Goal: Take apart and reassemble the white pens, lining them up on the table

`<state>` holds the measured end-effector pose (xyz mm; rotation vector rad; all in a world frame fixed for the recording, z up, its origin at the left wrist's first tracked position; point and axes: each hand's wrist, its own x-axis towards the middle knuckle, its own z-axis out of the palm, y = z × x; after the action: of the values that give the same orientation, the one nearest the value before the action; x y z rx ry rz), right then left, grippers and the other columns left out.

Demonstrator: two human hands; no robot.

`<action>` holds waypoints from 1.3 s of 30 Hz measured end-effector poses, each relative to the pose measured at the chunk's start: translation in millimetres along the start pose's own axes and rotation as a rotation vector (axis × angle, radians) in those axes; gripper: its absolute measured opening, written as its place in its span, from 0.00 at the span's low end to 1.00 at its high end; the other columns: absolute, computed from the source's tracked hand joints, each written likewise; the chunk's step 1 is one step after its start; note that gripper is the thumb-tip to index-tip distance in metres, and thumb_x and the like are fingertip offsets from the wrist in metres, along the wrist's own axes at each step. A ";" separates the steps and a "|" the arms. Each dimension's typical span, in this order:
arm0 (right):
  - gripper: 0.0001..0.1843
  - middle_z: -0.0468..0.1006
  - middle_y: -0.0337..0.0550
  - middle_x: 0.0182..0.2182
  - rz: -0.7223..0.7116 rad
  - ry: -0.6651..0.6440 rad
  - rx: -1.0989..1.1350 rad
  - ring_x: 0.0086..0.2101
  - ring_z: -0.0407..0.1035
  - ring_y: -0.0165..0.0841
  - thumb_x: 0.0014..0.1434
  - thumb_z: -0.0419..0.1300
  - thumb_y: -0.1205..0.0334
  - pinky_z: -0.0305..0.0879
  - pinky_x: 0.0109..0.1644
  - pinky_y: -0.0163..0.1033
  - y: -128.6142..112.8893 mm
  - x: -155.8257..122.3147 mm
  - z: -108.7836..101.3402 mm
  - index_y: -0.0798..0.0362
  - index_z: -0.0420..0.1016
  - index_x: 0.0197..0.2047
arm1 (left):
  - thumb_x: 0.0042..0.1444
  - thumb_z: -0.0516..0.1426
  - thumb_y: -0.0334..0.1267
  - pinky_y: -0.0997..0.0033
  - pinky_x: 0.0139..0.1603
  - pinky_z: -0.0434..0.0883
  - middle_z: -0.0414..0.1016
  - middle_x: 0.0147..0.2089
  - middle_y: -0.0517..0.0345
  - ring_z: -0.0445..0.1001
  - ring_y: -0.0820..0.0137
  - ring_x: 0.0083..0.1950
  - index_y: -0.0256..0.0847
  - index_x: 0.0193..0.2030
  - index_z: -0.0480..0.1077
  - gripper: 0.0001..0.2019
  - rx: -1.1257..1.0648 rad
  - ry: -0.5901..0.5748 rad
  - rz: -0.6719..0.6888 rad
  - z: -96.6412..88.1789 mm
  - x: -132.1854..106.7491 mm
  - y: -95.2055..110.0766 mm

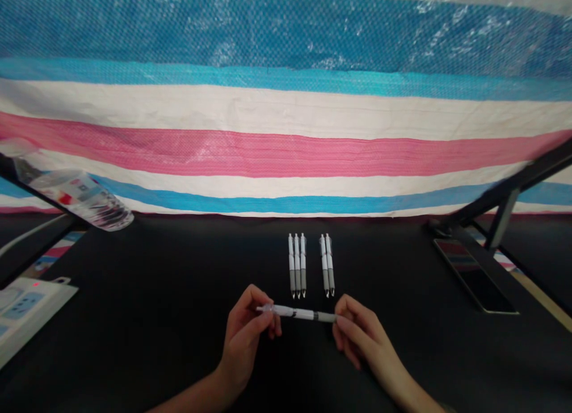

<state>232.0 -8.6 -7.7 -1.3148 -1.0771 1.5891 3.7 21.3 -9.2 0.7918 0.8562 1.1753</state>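
Both my hands hold one white and grey pen (298,313) level above the black table (156,317). My left hand (248,335) pinches its white end with closed fingers. My right hand (357,332) grips the grey end, fingers curled. Just beyond lie five more pens pointing away from me: a group of three (297,265) and a pair (326,265), side by side.
A clear plastic water bottle (80,195) lies at the far left. A white power strip (22,311) sits at the left edge. A dark phone (475,274) lies at the right beside a black stand leg (504,192). A striped blue, white and pink tarp (286,133) hangs behind.
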 end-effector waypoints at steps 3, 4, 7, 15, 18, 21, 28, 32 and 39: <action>0.32 0.68 0.36 0.14 0.052 -0.029 -0.019 0.10 0.51 0.20 0.63 0.54 0.32 0.38 0.14 0.29 2.0 2.0 -1.2 0.54 0.65 0.24 | 0.55 0.61 0.36 0.75 0.26 0.65 0.74 0.25 0.60 0.70 0.72 0.26 0.39 0.33 0.71 0.04 0.001 0.000 0.003 0.4 -0.2 0.1; 0.32 0.68 0.36 0.14 0.050 -0.017 -0.010 0.10 0.51 0.20 0.63 0.54 0.33 0.38 0.14 0.28 2.9 2.8 -1.6 0.54 0.66 0.24 | 0.55 0.61 0.36 0.75 0.26 0.65 0.74 0.25 0.60 0.70 0.72 0.26 0.39 0.33 0.71 0.04 0.004 0.001 0.006 0.6 -0.5 0.2; 0.24 0.71 0.35 0.17 0.004 0.024 0.077 0.11 0.55 0.20 0.61 0.63 0.40 0.40 0.15 0.26 4.7 4.8 -2.1 0.54 0.67 0.30 | 0.55 0.61 0.36 0.74 0.27 0.65 0.74 0.25 0.60 0.70 0.72 0.26 0.39 0.33 0.71 0.04 0.026 0.010 0.008 1.1 -0.9 0.9; 0.13 0.68 0.31 0.18 -0.073 0.194 0.436 0.14 0.50 0.20 0.55 0.67 0.58 0.39 0.17 0.26 4.2 1.4 -8.5 0.52 0.66 0.32 | 0.55 0.61 0.37 0.74 0.26 0.65 0.72 0.24 0.61 0.69 0.72 0.25 0.39 0.32 0.70 0.05 0.040 0.064 0.026 1.4 1.5 3.5; 0.10 0.61 0.29 0.15 -0.133 0.279 0.495 0.16 0.45 0.20 0.52 0.66 0.62 0.37 0.19 0.26 5.6 0.8 -13.2 0.52 0.66 0.30 | 0.54 0.62 0.37 0.74 0.26 0.64 0.72 0.24 0.61 0.69 0.71 0.25 0.39 0.32 0.70 0.06 0.037 0.077 0.028 1.3 1.7 4.2; 0.09 0.59 0.29 0.16 -0.193 0.315 0.537 0.16 0.46 0.21 0.51 0.64 0.64 0.39 0.19 0.28 7.0 0.9 -15.9 0.52 0.66 0.28 | 0.54 0.62 0.38 0.73 0.26 0.64 0.72 0.23 0.60 0.69 0.71 0.24 0.39 0.32 0.70 0.06 0.039 0.091 0.033 2.3 1.8 5.3; 0.08 0.60 0.30 0.17 -0.225 0.311 0.528 0.17 0.45 0.22 0.50 0.62 0.65 0.39 0.20 0.29 4.5 -0.2 -13.3 0.51 0.64 0.28 | 0.54 0.62 0.39 0.73 0.26 0.65 0.71 0.24 0.61 0.69 0.71 0.25 0.38 0.32 0.70 0.07 0.026 0.101 0.023 4.7 2.1 8.0; 0.10 0.61 0.30 0.17 -0.216 0.309 0.487 0.17 0.44 0.22 0.50 0.62 0.65 0.37 0.20 0.30 4.9 0.0 -10.7 0.51 0.62 0.27 | 0.54 0.62 0.39 0.73 0.26 0.65 0.71 0.24 0.60 0.69 0.71 0.25 0.38 0.33 0.70 0.07 0.021 0.073 0.011 2.9 1.1 7.0; 0.14 0.68 0.32 0.19 -0.224 0.125 0.294 0.16 0.53 0.22 0.59 0.66 0.55 0.44 0.19 0.28 3.4 -5.6 -4.7 0.51 0.65 0.33 | 0.57 0.63 0.41 0.73 0.27 0.65 0.74 0.25 0.59 0.71 0.70 0.26 0.38 0.35 0.70 0.09 0.085 -0.029 -0.008 0.8 -3.4 1.9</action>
<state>237.3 -14.4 -9.6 -1.0433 -0.8444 1.4166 3.1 18.3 -6.7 0.8722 0.8891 1.1239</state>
